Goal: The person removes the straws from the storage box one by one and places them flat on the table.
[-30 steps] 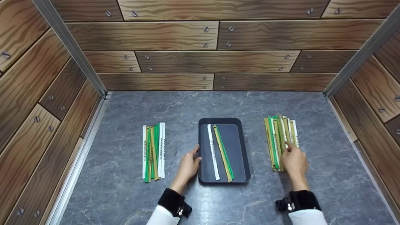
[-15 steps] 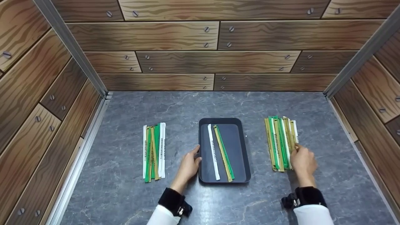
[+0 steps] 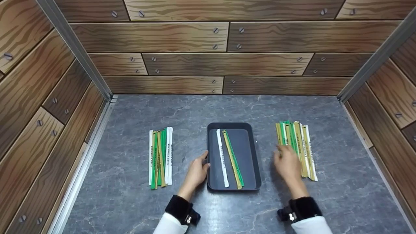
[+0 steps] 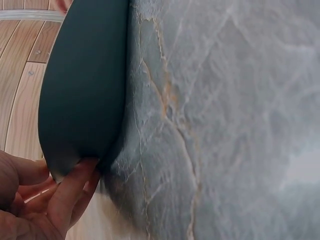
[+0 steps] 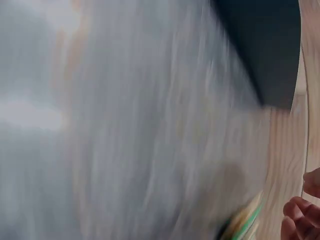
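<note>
A dark rectangular tray [image 3: 256,156] lies in the middle of the table in the head view. Inside it are a white wrapped straw [image 3: 222,159], a gold one [image 3: 232,159] and a green one [image 3: 239,170]. My left hand [image 3: 196,170] grips the tray's left wall; the left wrist view has the fingers [image 4: 75,192] against its outside and the thumb by the rim. My right hand [image 3: 288,164] is over the left side of a pile of wrapped straws [image 3: 300,139], covering some lower ends. Its fingers are loosely bent, and no straw shows between them in the right wrist view.
Another bundle of green, gold and white wrapped straws [image 3: 161,159] lies left of the tray. Wood-patterned walls [image 3: 185,63] with metal corner strips stand at the back and sides of the grey marbled table [image 3: 113,195].
My right hand has shifted from the pile's right side to its left, towards the tray. Straws on the pile's right are spread further. My left hand and the tray have not moved.
</note>
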Action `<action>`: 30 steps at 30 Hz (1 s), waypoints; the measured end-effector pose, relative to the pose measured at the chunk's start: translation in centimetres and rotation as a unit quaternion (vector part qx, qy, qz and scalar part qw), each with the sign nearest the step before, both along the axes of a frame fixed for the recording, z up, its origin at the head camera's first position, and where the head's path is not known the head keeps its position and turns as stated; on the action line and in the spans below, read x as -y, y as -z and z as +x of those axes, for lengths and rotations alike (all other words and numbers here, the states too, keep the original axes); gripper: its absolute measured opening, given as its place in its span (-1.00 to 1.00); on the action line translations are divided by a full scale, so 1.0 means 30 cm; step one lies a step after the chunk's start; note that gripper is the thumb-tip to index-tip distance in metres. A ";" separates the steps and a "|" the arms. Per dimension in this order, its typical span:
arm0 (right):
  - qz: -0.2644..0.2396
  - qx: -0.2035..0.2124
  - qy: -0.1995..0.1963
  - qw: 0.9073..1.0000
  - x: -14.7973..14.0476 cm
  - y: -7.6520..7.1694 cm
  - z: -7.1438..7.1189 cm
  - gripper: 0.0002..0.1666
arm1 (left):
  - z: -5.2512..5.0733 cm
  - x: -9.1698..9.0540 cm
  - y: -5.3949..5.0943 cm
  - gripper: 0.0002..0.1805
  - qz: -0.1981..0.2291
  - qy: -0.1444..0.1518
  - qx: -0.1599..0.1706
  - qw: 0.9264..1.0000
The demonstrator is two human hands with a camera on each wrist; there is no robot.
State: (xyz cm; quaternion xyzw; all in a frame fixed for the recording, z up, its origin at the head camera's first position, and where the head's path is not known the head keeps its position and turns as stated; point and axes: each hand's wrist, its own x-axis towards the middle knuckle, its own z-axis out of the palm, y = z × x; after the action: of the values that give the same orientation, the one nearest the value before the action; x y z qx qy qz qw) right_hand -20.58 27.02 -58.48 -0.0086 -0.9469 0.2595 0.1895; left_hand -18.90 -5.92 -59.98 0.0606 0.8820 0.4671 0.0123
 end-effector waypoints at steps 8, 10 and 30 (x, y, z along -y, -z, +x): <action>0.045 -0.014 -0.139 0.989 0.215 -0.011 0.024 -0.67 | -0.001 -0.001 -0.001 -0.43 0.002 -0.005 0.003 1.000; 0.067 -0.006 -0.173 0.983 0.253 -0.005 0.029 -0.65 | 0.000 -0.002 -0.004 -0.42 0.004 -0.007 0.006 1.000; 0.145 0.039 -0.235 0.960 0.334 0.050 0.035 -0.75 | -0.002 -0.001 -0.007 -0.42 0.009 -0.002 0.015 1.000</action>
State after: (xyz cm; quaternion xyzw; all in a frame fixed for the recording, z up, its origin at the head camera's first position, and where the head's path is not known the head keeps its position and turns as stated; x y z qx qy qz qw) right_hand -19.54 17.01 -59.99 0.2319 -0.9564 0.1556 0.0857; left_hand -18.97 -5.89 -59.77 0.0518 0.8776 0.4760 0.0240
